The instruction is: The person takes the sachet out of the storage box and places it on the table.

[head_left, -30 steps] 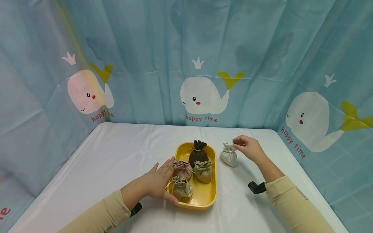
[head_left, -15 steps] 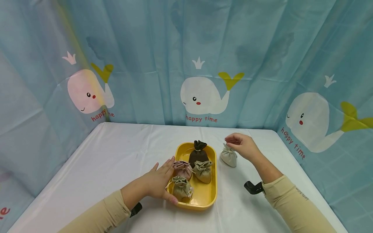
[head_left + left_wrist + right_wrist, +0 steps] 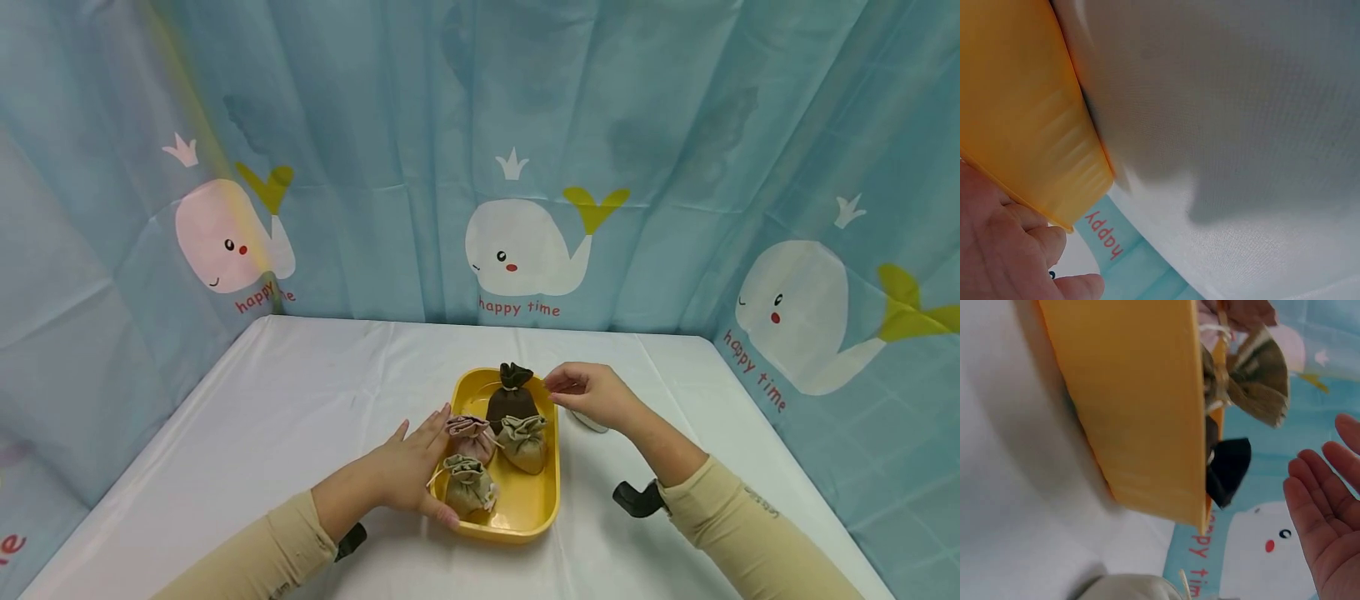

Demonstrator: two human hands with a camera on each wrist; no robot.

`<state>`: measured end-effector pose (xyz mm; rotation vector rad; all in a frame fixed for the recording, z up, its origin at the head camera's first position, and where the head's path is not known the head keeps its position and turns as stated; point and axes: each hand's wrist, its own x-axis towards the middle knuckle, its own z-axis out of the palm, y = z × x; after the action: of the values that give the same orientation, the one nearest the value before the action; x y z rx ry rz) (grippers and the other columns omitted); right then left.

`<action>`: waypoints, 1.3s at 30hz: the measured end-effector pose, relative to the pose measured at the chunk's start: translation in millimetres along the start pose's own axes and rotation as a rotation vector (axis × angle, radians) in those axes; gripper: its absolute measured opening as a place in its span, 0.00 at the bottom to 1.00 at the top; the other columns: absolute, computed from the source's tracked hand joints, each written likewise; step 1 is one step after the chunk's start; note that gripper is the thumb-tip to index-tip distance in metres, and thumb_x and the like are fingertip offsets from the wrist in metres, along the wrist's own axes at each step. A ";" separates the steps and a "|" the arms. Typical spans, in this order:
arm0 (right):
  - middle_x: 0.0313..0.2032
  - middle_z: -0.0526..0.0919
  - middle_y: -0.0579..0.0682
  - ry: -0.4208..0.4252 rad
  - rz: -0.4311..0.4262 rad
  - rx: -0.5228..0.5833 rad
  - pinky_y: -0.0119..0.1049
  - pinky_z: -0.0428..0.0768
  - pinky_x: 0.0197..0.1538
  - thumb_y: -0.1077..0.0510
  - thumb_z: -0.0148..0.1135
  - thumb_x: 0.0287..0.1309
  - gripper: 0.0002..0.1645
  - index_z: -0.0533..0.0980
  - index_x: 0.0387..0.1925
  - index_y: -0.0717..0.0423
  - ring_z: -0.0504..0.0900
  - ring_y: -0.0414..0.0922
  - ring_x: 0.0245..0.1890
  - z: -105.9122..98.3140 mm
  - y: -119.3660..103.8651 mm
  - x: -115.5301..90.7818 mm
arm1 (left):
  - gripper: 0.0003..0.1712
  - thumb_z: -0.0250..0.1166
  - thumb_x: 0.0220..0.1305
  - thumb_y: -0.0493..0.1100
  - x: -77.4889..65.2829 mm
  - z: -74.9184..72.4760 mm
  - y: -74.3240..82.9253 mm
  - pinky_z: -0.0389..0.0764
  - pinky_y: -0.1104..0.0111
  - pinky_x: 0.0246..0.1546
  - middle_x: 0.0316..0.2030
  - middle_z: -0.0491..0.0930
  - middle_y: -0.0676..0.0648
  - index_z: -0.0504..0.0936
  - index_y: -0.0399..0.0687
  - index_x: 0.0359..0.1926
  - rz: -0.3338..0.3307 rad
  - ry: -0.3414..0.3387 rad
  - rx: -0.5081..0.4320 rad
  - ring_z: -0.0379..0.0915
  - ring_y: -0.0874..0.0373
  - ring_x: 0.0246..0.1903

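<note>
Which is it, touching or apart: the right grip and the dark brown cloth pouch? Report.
Apart. The right wrist view plainly shows blue-green printed curtain between the right grip and the dark brown cloth pouch.

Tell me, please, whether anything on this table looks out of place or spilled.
Nothing looks spilled. One pale pouch stands out mildly: it sits on the white tabletop beside the yellow tray, while four other pouches are inside it.

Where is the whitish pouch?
In the head view, the whitish pouch lies on the table, just right of the yellow tray, partly hidden by the right hand.
</note>
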<state>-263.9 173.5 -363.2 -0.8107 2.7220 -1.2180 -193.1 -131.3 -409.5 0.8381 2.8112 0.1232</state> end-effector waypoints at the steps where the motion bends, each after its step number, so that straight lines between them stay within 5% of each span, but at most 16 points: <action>1: 0.38 0.83 0.49 -0.023 0.002 0.001 0.32 0.79 0.42 0.60 0.64 0.53 0.09 0.80 0.38 0.54 0.81 0.42 0.38 2.2 -0.4 -0.2 | 0.77 0.46 0.26 0.88 -0.1 0.2 0.0 0.43 0.44 0.63 0.71 0.30 0.42 0.46 0.39 0.70 0.002 0.000 0.002 0.30 0.50 0.69; 7: 0.39 0.83 0.52 -0.166 0.026 0.017 0.31 0.79 0.39 0.59 0.65 0.52 0.15 0.79 0.43 0.59 0.80 0.42 0.39 11.9 -1.1 -1.3 | 0.77 0.47 0.26 0.88 -0.3 0.0 0.1 0.43 0.44 0.63 0.71 0.30 0.43 0.46 0.39 0.70 0.003 -0.002 -0.006 0.30 0.50 0.69; 16: 0.36 0.83 0.44 -0.216 0.012 -0.035 0.30 0.79 0.37 0.59 0.67 0.50 0.12 0.80 0.39 0.53 0.80 0.40 0.36 20.4 0.4 -2.7 | 0.77 0.46 0.26 0.88 -0.1 0.7 -0.3 0.43 0.44 0.63 0.71 0.29 0.43 0.46 0.39 0.70 0.002 -0.001 -0.009 0.29 0.50 0.69; 25: 0.23 0.81 0.40 -0.127 0.013 -0.101 0.31 0.76 0.27 0.57 0.66 0.51 0.02 0.80 0.25 0.47 0.75 0.37 0.24 28.7 0.5 -2.5 | 0.77 0.46 0.26 0.88 0.1 0.5 -0.7 0.43 0.44 0.63 0.71 0.29 0.43 0.46 0.39 0.70 0.004 0.000 -0.008 0.29 0.50 0.69; 39: 0.25 0.82 0.42 -0.028 0.036 0.012 0.33 0.78 0.33 0.56 0.64 0.54 0.03 0.80 0.27 0.50 0.79 0.39 0.29 16.4 -10.8 -6.1 | 0.77 0.47 0.27 0.88 -0.7 -1.1 0.8 0.43 0.44 0.63 0.71 0.30 0.42 0.46 0.38 0.70 0.007 0.001 -0.017 0.31 0.49 0.69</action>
<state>-249.7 159.3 -367.8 -0.7674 2.6931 -1.2053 -192.4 -131.0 -408.2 0.8439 2.8047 0.1479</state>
